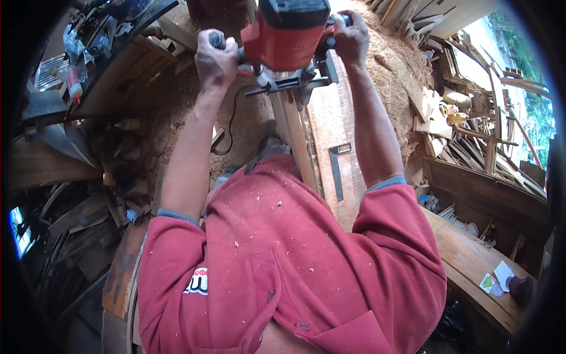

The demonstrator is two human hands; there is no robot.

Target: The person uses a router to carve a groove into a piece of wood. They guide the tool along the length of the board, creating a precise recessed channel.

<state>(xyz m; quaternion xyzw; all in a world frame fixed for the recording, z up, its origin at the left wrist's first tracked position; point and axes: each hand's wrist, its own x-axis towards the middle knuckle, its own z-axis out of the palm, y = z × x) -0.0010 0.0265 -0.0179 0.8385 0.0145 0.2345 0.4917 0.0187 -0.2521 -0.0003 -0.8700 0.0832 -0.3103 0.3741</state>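
A red and black plunge router (286, 44) stands at the top middle of the head view, over a long wooden board (292, 127). My left hand (216, 62) is wrapped round its left handle. On the other side my right hand (352, 40) grips the right handle. Metal guide rods and a fence show at the router's base; its bit is hidden. Closer to me, a dark try square (337, 171) lies on the pale work surface (321, 112) beside the board.
Sawdust and shavings (392, 76) are heaped to the right. Scrap wood (471, 138) is piled further right, behind a wooden bench (471, 259). A black cord (232, 127) hangs at the left of the board. Cluttered shelving with a red-and-clear bottle (74, 85) stands far left.
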